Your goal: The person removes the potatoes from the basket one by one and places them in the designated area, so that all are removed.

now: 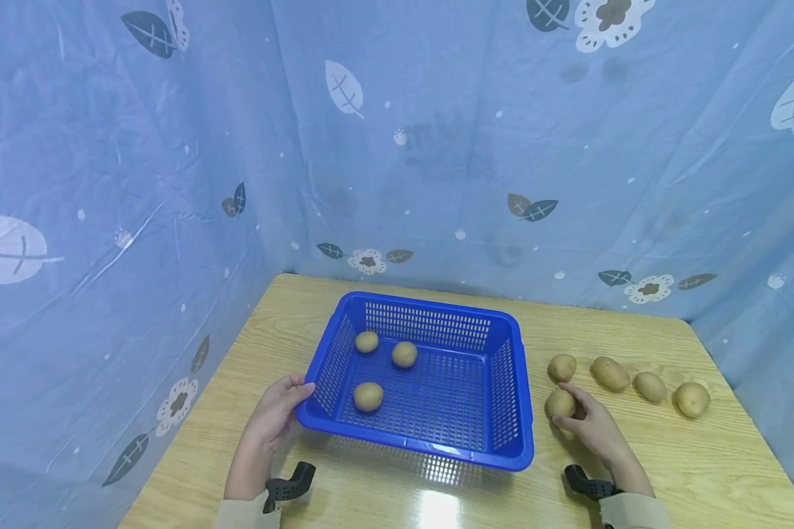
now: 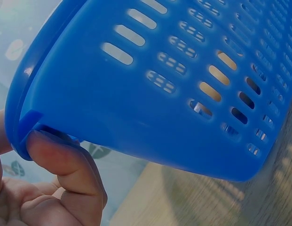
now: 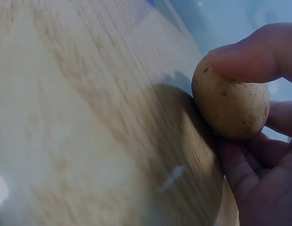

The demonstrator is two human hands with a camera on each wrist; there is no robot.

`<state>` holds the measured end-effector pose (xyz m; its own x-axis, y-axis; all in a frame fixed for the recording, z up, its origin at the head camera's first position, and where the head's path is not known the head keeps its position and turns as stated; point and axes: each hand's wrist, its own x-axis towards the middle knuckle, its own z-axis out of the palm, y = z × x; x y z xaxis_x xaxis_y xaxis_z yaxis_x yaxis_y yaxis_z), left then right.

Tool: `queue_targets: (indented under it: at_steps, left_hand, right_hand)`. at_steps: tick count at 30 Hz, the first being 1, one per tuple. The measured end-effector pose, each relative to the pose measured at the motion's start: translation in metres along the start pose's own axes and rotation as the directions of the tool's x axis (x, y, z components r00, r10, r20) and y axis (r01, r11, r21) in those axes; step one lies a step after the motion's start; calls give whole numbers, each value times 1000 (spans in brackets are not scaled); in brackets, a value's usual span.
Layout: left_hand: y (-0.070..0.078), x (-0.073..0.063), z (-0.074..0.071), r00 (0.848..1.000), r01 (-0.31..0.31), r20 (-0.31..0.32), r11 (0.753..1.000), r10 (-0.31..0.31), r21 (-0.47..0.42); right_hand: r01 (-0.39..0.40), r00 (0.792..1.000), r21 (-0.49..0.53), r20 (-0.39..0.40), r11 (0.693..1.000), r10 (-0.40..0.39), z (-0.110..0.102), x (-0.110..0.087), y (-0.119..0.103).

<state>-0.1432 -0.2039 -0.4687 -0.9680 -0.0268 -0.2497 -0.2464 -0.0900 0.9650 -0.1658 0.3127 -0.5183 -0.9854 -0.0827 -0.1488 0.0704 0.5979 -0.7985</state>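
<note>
My left hand [image 1: 274,411] grips the near left corner of a blue plastic basket [image 1: 430,448], thumb and fingers curled over its rim. The left wrist view shows the thumb [image 2: 61,155] pressed under the rim by the slotted wall. Three potatoes lie inside the basket, one of them a potato [image 1: 368,397] towards the near left. To the right of the basket, my right hand [image 1: 595,426] holds a potato [image 3: 230,103] between thumb and fingers, close to the tabletop. Just behind it lies another potato [image 1: 562,367].
Further right on the wooden table [image 1: 701,470] sit a long potato [image 1: 611,373], a smaller potato [image 1: 651,386] and a round potato [image 1: 692,400]. A blue patterned curtain [image 1: 437,184] hangs behind the table and along its sides.
</note>
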Motion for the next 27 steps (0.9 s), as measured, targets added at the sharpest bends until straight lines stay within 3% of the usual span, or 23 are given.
queue_targets:
  at_steps: [8,27]
  left_hand:
    - [0,-1,-1,999,-25,42,1000,25,-5]
    - [0,-1,-1,999,-23,37,999,24,-24]
  right_hand:
    - [20,1000,27,-22,999,-20,0,-2,0]
    - [3,999,17,-38,1000,-2,-9,-9,2]
